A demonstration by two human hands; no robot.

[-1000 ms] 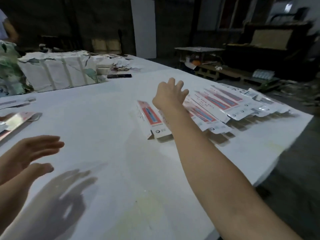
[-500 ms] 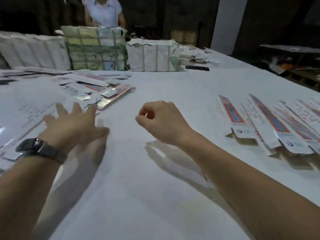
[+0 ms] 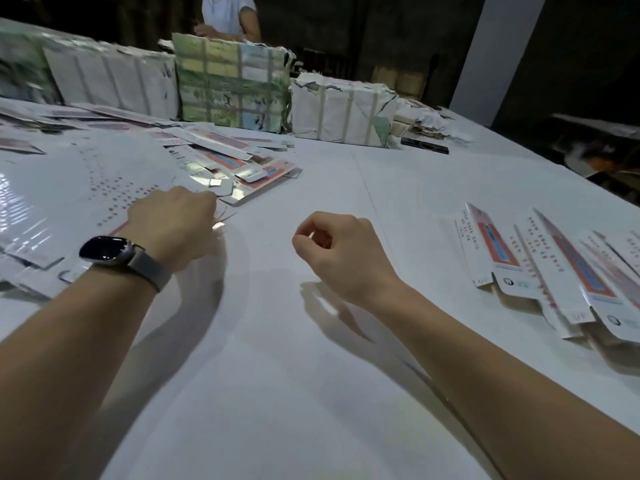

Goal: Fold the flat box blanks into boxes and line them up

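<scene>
Left hand (image 3: 176,225) reaches the flat blanks (image 3: 239,168) fanned along the surface's (image 3: 311,393) left edge, fingers curled at their corner — whether its grip holds one, I cannot tell. Right hand (image 3: 341,252) hovers mid-surface, grip curled narrow on nothing; folded boxes (image 3: 554,268) line the right edge.

Wide white table (image 3: 311,393), pale pillar (image 3: 485,57) (right), dark room
</scene>
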